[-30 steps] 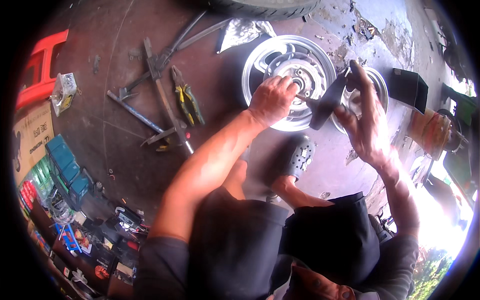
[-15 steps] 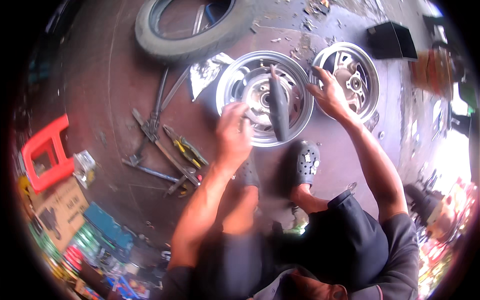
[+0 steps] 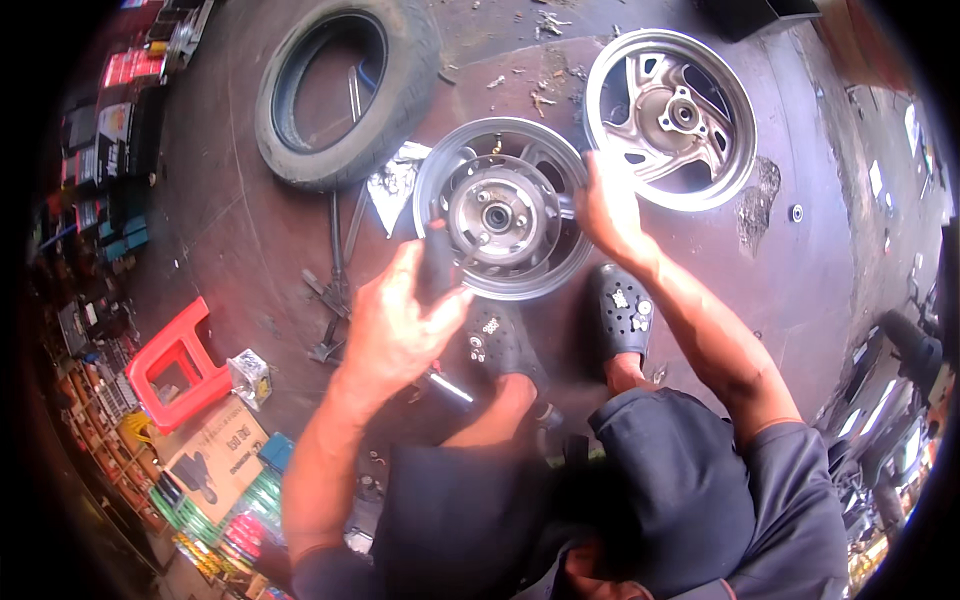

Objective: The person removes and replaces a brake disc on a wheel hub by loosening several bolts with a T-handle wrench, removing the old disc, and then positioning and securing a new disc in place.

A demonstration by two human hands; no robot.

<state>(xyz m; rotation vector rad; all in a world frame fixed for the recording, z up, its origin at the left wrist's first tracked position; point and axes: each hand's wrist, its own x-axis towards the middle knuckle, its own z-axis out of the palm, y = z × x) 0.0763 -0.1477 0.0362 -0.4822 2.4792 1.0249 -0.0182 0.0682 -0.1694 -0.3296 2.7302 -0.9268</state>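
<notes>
A silver motorcycle wheel rim [image 3: 562,262] lies in front of my feet, its hub facing up. My right hand [image 3: 612,215] is closed at its right edge; the fingertips are partly hidden. At the near left of this rim is my left hand [image 3: 395,320], thumb and fingers around a dark tapered object [image 3: 437,262] with a reddish tip. That object is blurred, and I cannot make out its kind. A second silver wheel rim [image 3: 738,120] lies farther right, untouched.
A loose black tyre [image 3: 282,150] lies at the far left, near crumpled foil [image 3: 397,187]. Metal bars [image 3: 335,240] lie beyond my left hand. A red plastic stool [image 3: 150,375] and a cardboard box [image 3: 225,450] stand at the left. A small ring [image 3: 796,213] lies at the right.
The dark tapered object was over the rim's middle and is now at my left hand, by the rim's left edge. My left hand has unfolded around it. The view has shifted and turned.
</notes>
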